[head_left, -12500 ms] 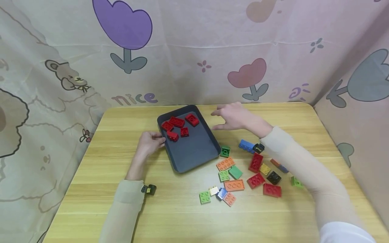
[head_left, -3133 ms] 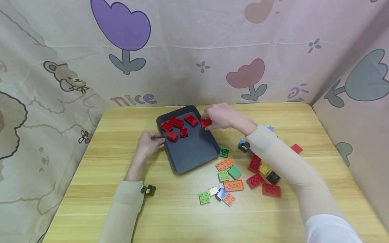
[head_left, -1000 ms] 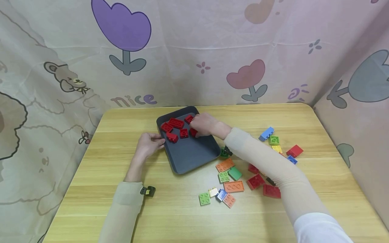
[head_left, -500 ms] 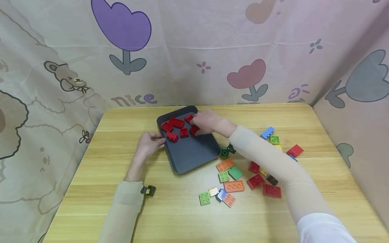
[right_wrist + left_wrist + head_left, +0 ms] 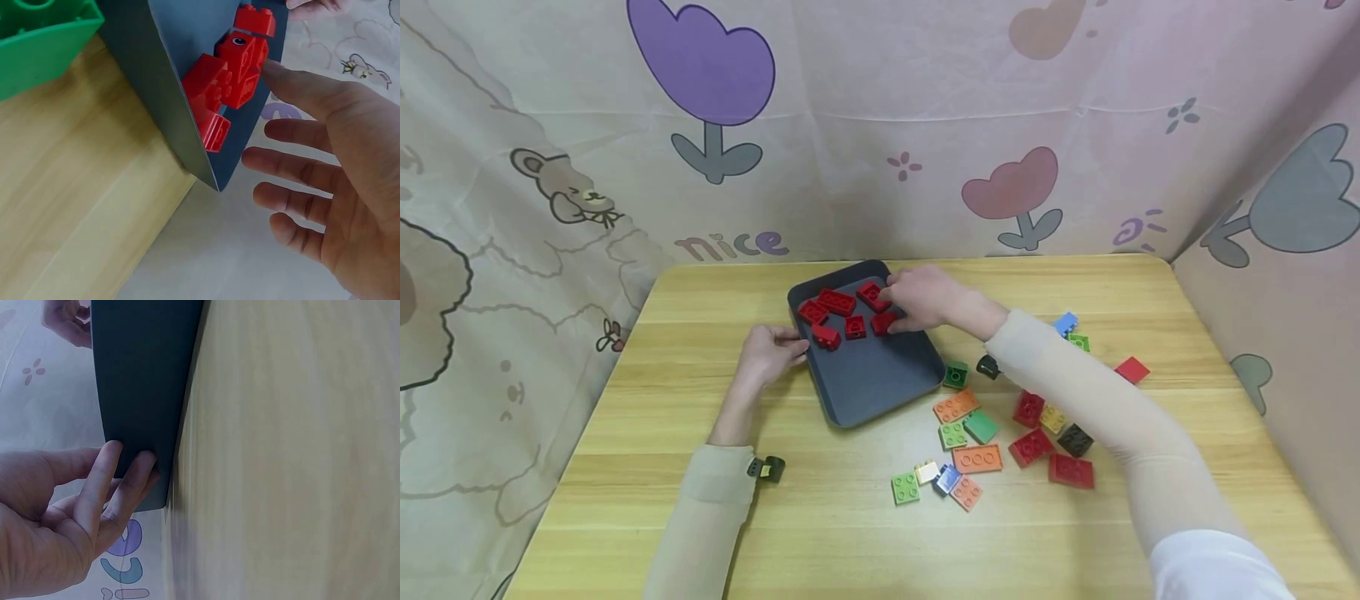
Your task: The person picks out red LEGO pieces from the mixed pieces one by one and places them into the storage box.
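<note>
A dark grey tray (image 5: pixel 880 379) lies slanted on the wooden table, with several red toy bricks in its far half. My left hand (image 5: pixel 767 354) pinches the tray's left edge; in the left wrist view its fingers (image 5: pixel 134 481) lie against the outer wall. My right hand (image 5: pixel 925 296) is over the tray's right edge with its fingers spread and nothing held. Just by its thumb is a red brick (image 5: pixel 883 323) on the tray floor, and another red brick (image 5: pixel 872 295) lies beside the fingertips. The right wrist view shows the loose, open palm (image 5: pixel 356 181).
Right of the tray lie loose bricks: a dark green brick (image 5: pixel 956 374) by its corner, an orange brick (image 5: pixel 977 458), a red brick (image 5: pixel 1071 471), a black brick (image 5: pixel 1075 439) and several others. The right forearm covers part of them. A patterned cloth (image 5: pixel 865 183) hangs behind the table.
My right hand has brought a red brick into the tray, let it go beside the other red ones, and drawn back slightly right. The left hand has stayed on the tray's edge.
</note>
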A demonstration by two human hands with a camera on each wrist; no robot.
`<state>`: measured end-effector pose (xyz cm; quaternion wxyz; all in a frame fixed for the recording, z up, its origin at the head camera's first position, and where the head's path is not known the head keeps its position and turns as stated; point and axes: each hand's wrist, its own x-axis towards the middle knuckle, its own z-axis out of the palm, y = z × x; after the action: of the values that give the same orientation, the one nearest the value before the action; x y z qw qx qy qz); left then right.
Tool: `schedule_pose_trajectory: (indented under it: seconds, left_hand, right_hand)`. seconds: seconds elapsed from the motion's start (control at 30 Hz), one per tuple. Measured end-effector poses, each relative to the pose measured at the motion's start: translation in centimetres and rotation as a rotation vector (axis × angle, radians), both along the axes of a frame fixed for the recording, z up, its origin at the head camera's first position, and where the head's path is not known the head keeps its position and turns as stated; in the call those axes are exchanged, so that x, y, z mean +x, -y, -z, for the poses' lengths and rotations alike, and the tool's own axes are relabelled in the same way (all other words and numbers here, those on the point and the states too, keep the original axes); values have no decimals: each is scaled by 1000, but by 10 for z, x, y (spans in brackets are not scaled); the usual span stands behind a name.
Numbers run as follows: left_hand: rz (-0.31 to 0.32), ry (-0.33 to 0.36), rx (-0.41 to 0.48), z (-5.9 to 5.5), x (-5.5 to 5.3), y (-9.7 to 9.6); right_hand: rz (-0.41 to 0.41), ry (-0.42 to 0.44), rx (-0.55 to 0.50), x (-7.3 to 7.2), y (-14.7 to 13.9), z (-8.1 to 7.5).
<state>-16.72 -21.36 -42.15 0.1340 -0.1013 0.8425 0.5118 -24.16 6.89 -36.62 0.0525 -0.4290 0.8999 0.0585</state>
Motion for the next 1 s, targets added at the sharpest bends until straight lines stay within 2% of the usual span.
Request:
schedule_pose_trajectory:
  seconds: [0.7,1.0]
  left_hand:
    - [1,2,-6,1,0,0]
    - [-4,-3,2,0,1,1]
  right_hand:
    - [105,12,-108,14,-51,-10]
    - [142,-21,-156,25,-73,-13]
